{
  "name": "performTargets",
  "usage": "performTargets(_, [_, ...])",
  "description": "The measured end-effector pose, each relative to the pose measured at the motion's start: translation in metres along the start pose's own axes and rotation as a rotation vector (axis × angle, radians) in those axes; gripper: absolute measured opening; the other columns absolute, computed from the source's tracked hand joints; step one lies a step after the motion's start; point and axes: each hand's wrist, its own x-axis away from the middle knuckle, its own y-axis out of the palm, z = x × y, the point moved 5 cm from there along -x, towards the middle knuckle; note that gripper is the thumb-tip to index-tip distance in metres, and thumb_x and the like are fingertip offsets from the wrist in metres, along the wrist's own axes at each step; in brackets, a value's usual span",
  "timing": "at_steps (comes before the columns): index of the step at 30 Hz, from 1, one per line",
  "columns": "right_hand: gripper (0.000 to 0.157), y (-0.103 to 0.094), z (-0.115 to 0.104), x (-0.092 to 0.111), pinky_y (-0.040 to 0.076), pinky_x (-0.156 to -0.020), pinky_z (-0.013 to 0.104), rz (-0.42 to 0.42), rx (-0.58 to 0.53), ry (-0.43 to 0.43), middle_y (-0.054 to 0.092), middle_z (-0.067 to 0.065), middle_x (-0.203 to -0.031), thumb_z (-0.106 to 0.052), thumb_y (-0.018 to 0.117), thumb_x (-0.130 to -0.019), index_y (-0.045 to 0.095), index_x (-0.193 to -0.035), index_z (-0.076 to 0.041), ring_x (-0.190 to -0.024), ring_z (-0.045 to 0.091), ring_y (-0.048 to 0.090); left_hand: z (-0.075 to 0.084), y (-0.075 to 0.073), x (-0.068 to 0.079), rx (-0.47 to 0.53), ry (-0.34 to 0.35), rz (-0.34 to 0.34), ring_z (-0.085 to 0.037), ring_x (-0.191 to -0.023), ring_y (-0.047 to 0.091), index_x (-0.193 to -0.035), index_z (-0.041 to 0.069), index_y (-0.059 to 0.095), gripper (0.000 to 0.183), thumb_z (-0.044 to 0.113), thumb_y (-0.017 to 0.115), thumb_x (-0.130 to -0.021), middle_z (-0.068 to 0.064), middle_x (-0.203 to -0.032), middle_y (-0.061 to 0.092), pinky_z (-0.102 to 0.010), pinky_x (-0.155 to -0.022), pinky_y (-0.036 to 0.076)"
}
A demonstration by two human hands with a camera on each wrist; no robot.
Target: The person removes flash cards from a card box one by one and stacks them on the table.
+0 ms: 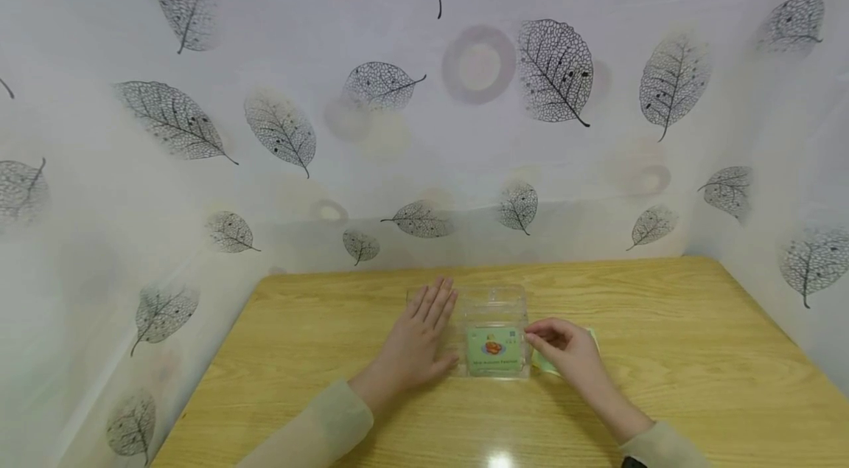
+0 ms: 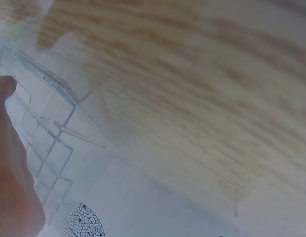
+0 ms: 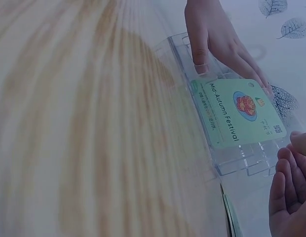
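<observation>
A clear plastic case point(image 1: 494, 298) with moulded compartments lies on the table. At its right part is a green card point(image 1: 494, 357) printed "Mid-Autumn Festival" with a picture of food on a plate. My left hand point(image 1: 421, 343) rests flat on the case's left part, fingers straight; its thumb point(image 2: 5, 91) shows against the clear plastic in the left wrist view. With curled fingers, my right hand point(image 1: 570, 350) pinches at the card's right edge. The right wrist view shows the thumb and fingertips point(image 3: 286, 158) meeting at the card's corner point(image 3: 276, 129); the exact contact is partly hidden.
More green card stock point(image 1: 545, 363) lies to the right of the case, partly under my right hand, its edge point(image 3: 230, 215) seen low in the right wrist view. The wooden table point(image 1: 696, 365) meets a white leaf-patterned cloth point(image 1: 458, 166) behind and at the sides.
</observation>
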Motion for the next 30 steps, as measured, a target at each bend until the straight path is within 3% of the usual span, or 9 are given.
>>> performTargets(15, [0.012,0.0028,0.0012,-0.0023,0.057,-0.068,0.019,-0.011,0.020,0.001,0.079,0.012,-0.096,-0.005,0.078,-0.095,0.079,-0.106,0.000,-0.077,-0.002,0.063,0.0003,0.0018,-0.0011,0.004,-0.004,-0.022,-0.034,-0.168,0.006,-0.170,0.002,0.014,0.103,0.077,0.034,-0.102,-0.018,-0.180,0.003,-0.044,-0.138,0.015])
performTargets(30, [0.014,0.0054,0.0039,-0.0061,0.057,-0.071,0.018,-0.029,0.075,0.078,0.078,0.008,-0.096,-0.010,0.080,-0.095,0.080,-0.107,-0.003,-0.078,0.001,0.063,0.0009,0.0035,-0.0020,0.004,-0.006,-0.036,-0.034,-0.168,0.007,-0.170,0.002,0.015,0.100,0.074,0.035,-0.103,-0.019,-0.179,0.003,-0.044,-0.138,0.016])
